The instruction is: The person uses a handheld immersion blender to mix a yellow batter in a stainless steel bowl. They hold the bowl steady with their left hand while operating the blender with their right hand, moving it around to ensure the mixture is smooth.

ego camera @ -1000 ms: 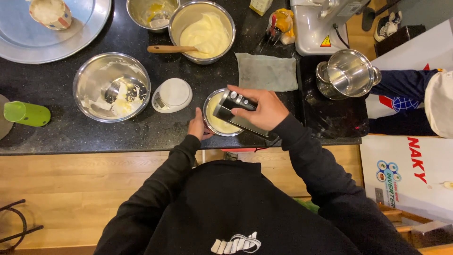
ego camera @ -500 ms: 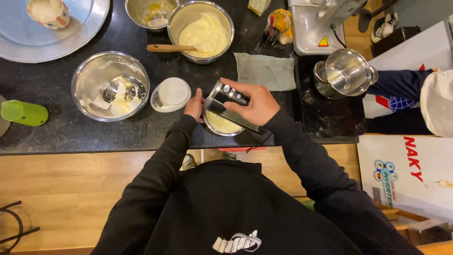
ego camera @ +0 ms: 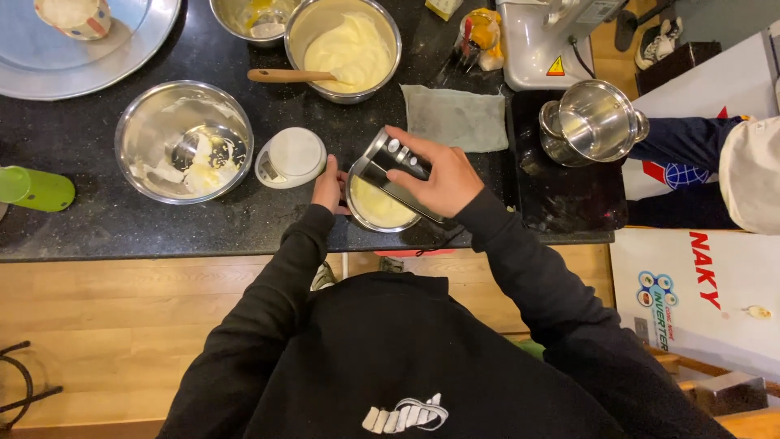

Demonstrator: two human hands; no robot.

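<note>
My right hand point(ego camera: 439, 175) grips a black and silver hand mixer point(ego camera: 392, 160) tilted over a small steel bowl point(ego camera: 357, 213) of pale yellow batter near the black counter's front edge. My left hand point(ego camera: 328, 184) rests against the bowl's left rim, holding it steady. The mixer's beaters are hidden inside the bowl. Both arms wear black sleeves.
A round white kitchen scale point(ego camera: 291, 156) sits left of the bowl, then a large steel bowl point(ego camera: 184, 140) with batter remains. Behind are a bowl of cream with a wooden spoon point(ego camera: 349, 49), a grey cloth point(ego camera: 455, 118), a steel pot point(ego camera: 591, 122) and a green bottle point(ego camera: 34, 189).
The mixer and my right hand have shifted slightly left and up over the small bowl. My left hand moved up along the bowl's left side.
</note>
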